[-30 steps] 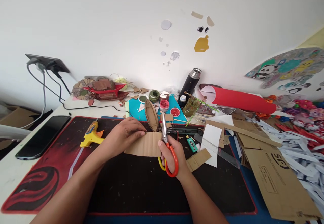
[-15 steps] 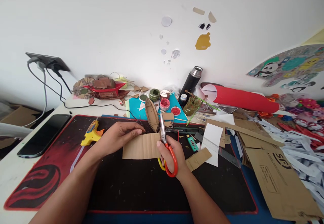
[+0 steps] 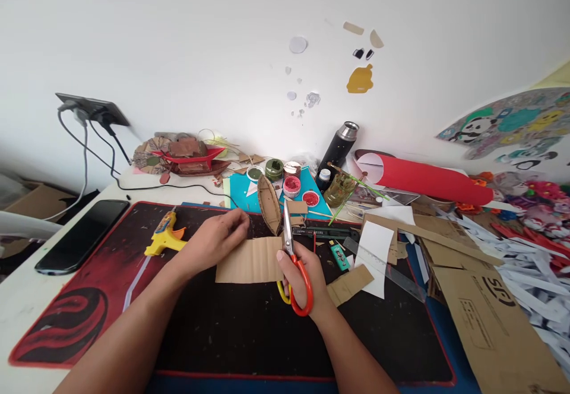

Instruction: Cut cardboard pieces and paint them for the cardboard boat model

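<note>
While both hands sit over the mat (image 3: 249,340), L hand (image 3: 220,233): fingers loosely curled at top-L corner of cardboard pc (image 3: 249,260); pinching or just resting, can't tell.
Cardboard pc: b/w the hands, over mat, ridges running near-to-far; prob. best kept steady, L fingers well off blade line.
Scissors (image 3: 288,245): at R end of cardboard pc, tips pointing away, blades look closed; short even snips along ridges prob. cleanest, no twisting.
R hand (image 3: 315,269): grasping scissors by red/yellow handles, thumb at cardboard pc's R edge.
Phone (image 3: 82,236): far L on white tabletop (image 3: 33,299), out of the way.
Glue gun (image 3: 165,236): on mat, near L hand; could get bumped.
Hull-shaped pc (image 3: 269,204): just beyond cardboard pc, close to blades; prob. main obstacle.
Paint pot (image 3: 292,186): open, past hull-shaped pc; spill risk.
Box cutter (image 3: 327,233): beyond R hand.
Cardboard strip (image 3: 350,284): beside R wrist, might snag.
Ruler (image 3: 403,282): crosses white paper (image 3: 377,251), clear of hands.
Flattened box (image 3: 499,322): far R, by paper shreds (image 3: 534,263).
</note>
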`<state>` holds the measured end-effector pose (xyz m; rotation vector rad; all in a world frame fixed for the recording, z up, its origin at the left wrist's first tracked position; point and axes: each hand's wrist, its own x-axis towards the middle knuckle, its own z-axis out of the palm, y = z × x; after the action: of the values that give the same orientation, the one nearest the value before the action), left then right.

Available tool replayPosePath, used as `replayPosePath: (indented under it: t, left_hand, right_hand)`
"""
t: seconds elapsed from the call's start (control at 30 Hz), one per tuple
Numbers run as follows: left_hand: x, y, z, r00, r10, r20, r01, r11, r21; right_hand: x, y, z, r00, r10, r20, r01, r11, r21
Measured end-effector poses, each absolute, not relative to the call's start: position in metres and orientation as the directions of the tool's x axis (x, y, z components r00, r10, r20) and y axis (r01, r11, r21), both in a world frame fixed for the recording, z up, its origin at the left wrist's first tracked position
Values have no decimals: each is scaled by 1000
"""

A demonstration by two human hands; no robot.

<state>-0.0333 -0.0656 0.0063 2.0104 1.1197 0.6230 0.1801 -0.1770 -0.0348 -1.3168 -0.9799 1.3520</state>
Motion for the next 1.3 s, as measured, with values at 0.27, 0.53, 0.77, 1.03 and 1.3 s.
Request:
replayPosePath:
  t: [0.27, 0.53, 0.77, 1.03, 1.3]
  left_hand:
    - [-42, -65, 10, 556, 829, 55, 386, -316, 866]
    - [-40, -67, 10, 581, 814, 2, 385, -277, 880]
    - [-38, -69, 5, 592, 806, -5, 453, -328, 829]
    - [-52, -53, 4, 307, 951, 15, 419, -150, 895]
    - [-41, -61, -3, 464, 836, -293, 87, 287, 954]
  right_hand:
    - [180, -177, -36, 49, 973, -225, -88, -220, -971]
    - [180, -178, -34, 60, 975, -214, -91, -209, -974]
    - [176, -180, -37, 49, 973, -226, -52, -224, -973]
    - [179, -177, -31, 123, 966, -226, -142, -208, -968]
    - [192, -166, -41, 286, 918, -275, -376, -157, -913]
